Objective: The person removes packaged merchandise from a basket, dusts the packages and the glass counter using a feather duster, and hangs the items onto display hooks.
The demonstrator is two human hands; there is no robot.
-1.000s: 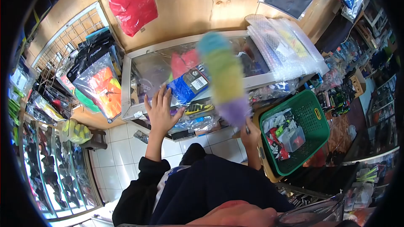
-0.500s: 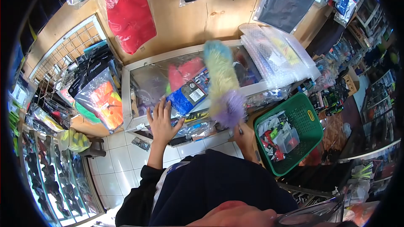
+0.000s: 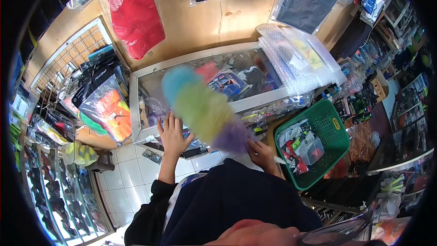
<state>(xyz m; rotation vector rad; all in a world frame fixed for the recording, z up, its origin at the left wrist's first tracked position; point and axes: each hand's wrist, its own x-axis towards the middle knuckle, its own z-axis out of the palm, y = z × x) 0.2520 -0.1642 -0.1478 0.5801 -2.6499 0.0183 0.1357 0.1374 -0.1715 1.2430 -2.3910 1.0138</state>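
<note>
A fluffy feather-style duster [image 3: 200, 109], coloured blue, yellow-green and purple and blurred by motion, slants across the glass-topped display case [image 3: 159, 93]. My right hand [image 3: 263, 154] is wrapped round its handle, and the white end of the handle sticks out past the fist. At the case's front left edge my left hand [image 3: 174, 135] rests with its fingers spread, holding nothing. Packaged goods [image 3: 230, 84] show in the case area behind the duster. The blue packet seen earlier near my left hand is hidden behind the duster.
Right of the case stands a green basket [image 3: 339, 143] with packaged items inside. Bubble-wrap sleeves [image 3: 302, 64] lie on the case's right end. Bagged red socks [image 3: 136, 23] hang on the wooden wall. Wrapped goods [image 3: 107, 102] crowd the left side, near a stool [image 3: 104, 160].
The duster's head has swept left and tilted over, from nearly upright to slanting toward my left hand. My right hand keeps its grip; my left hand has barely moved.
</note>
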